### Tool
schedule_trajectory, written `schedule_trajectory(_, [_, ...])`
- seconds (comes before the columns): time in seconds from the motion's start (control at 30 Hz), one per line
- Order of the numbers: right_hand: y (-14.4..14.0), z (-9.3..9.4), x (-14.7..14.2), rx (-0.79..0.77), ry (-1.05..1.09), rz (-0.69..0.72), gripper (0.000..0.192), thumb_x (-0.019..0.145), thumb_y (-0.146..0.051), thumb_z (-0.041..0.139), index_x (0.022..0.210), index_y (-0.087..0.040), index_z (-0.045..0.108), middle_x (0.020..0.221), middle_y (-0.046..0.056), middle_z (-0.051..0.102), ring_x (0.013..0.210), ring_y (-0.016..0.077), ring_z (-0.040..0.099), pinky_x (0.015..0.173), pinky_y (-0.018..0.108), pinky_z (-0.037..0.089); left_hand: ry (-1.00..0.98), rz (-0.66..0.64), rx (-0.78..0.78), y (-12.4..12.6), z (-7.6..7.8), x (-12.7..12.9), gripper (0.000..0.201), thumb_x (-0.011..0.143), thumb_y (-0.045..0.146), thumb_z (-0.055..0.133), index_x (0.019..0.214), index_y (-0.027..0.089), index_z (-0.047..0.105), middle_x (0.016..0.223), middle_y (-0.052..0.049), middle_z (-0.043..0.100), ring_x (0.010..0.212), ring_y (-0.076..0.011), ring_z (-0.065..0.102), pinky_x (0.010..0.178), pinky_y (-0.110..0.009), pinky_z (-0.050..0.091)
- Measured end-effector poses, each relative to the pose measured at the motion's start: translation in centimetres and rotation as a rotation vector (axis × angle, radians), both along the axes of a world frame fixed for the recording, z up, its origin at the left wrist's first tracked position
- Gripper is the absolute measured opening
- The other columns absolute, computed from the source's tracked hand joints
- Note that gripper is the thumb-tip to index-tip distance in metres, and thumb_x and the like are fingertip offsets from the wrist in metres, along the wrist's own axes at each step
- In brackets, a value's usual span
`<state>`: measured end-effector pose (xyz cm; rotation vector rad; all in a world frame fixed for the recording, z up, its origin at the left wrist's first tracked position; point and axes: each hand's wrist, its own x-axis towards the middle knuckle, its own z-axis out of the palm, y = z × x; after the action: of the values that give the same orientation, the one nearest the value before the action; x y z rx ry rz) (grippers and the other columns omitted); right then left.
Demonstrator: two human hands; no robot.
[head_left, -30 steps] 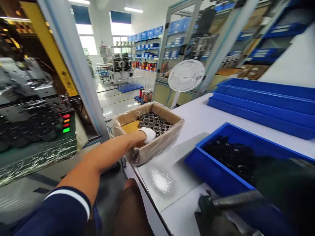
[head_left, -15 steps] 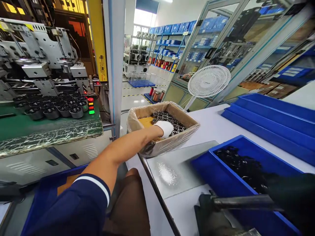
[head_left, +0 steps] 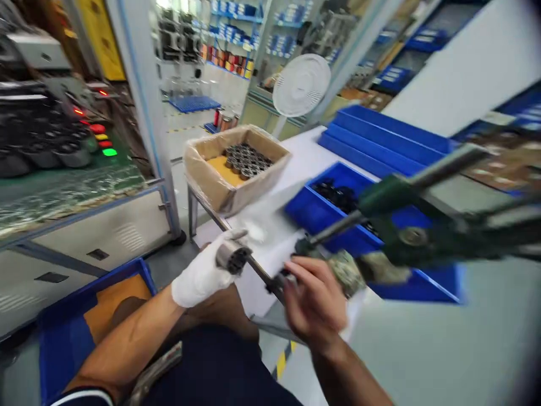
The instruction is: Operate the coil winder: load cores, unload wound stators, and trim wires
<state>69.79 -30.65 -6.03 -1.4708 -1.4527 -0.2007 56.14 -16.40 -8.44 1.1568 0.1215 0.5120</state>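
Bright workshop, white fan (head_left: 301,84), blue-binned shelving (head_left: 236,10)

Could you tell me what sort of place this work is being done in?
Most likely a factory assembly floor: a cardboard box of cylindrical metal parts, blue parts bins on the bench, and a machine with indicator lights nearby.

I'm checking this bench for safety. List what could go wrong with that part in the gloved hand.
1. The left hand grips the small metal cylinder beyond the edge of the white table, over the lap; a slip could drop it toward the floor.
2. The right hand sits right by the green press tool; its fingers might get pinched.
3. The cardboard box sits at the table corner and could be knocked off.
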Motion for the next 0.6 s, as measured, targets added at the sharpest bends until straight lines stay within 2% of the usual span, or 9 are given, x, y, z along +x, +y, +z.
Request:
schedule_trajectory(0.07, [0.3, 0.5, -1.8, 0.085, -0.052, 0.034, 0.044, 0.089, -0.005, 0.059, 0.127, -0.026, 0.057, 0.100, 0.007, 0.062, 0.087, 0.0190, 0.062, 0.070, 0.033, 0.058, 0.051, 0.040, 0.091, -0.7, 0.1, -1.0, 0.102, 0.050, 0.065, 0.089, 0.138, 0.028, 0.053, 0.124, -0.010, 0.064, 0.104, -0.0269, 0.065, 0.089, -0.038, 0.055])
schedule_trajectory(0.13, [1.5, 1.1, -3.0, 0.135, -0.084, 0.096, 0.041, 0.087, 0.001, 0.057, 0.122, -0.020, 0.059, 0.099, 0.009, 0.061, 0.088, 0.0185, 0.062, 0.070, 0.032, 0.058, 0.142, 0.096, 0.130, -1.1, 0.5, -2.4, 0.103, 0.052, 0.056, 0.093, 0.140, 0.026, 0.050, 0.132, -0.011, 0.060, 0.120, -0.0311, 0.060, 0.103, -0.041, 0.050])
schedule_trajectory(0.2, [2.3, 1.5, -3.6, 0.118, -0.111, 0.182, 0.038, 0.088, 0.000, 0.056, 0.123, -0.014, 0.058, 0.105, 0.013, 0.060, 0.095, 0.0194, 0.062, 0.074, 0.031, 0.058, 0.217, 0.151, 0.128, -1.3, 1.0, -3.7, 0.097, 0.059, 0.049, 0.091, 0.142, 0.024, 0.048, 0.135, -0.011, 0.059, 0.125, -0.0310, 0.058, 0.109, -0.041, 0.045])
schedule_trajectory(0.3, [2.2, 1.5, -3.7, 0.041, -0.204, 0.302, 0.043, 0.088, -0.007, 0.060, 0.131, -0.006, 0.054, 0.116, 0.021, 0.057, 0.109, 0.0254, 0.060, 0.084, 0.038, 0.059, 0.246, 0.180, 0.129, -1.6, 1.3, -5.1, 0.094, 0.065, 0.045, 0.089, 0.145, 0.025, 0.045, 0.135, -0.010, 0.060, 0.126, -0.0308, 0.057, 0.111, -0.042, 0.044])
schedule_trajectory(0.37, [1.7, 1.1, -3.5, 0.047, -0.281, 0.257, 0.045, 0.087, -0.010, 0.065, 0.130, -0.004, 0.054, 0.113, 0.021, 0.058, 0.106, 0.0269, 0.060, 0.083, 0.040, 0.058, 0.243, 0.173, 0.131, -1.7, 1.2, -5.4, 0.094, 0.065, 0.044, 0.090, 0.146, 0.026, 0.046, 0.136, -0.010, 0.060, 0.127, -0.0309, 0.056, 0.111, -0.042, 0.044])
schedule_trajectory(0.47, [1.1, 0.5, -3.3, 0.101, -0.354, 0.147, 0.043, 0.086, -0.013, 0.070, 0.125, -0.004, 0.056, 0.103, 0.018, 0.061, 0.095, 0.0255, 0.061, 0.074, 0.038, 0.055, 0.220, 0.147, 0.101, -1.9, 1.0, -5.2, 0.091, 0.062, 0.044, 0.091, 0.142, 0.028, 0.051, 0.133, -0.008, 0.062, 0.126, -0.0301, 0.057, 0.109, -0.040, 0.046])
schedule_trajectory(0.6, [0.6, 0.3, -3.2, 0.112, -0.377, 0.093, 0.040, 0.087, -0.020, 0.071, 0.122, -0.005, 0.058, 0.099, 0.017, 0.062, 0.091, 0.0244, 0.061, 0.070, 0.037, 0.053, 0.203, 0.114, 0.060, -2.3, 1.2, -4.5, 0.090, 0.057, 0.047, 0.093, 0.137, 0.028, 0.056, 0.128, -0.007, 0.064, 0.122, -0.0312, 0.059, 0.102, -0.039, 0.051])
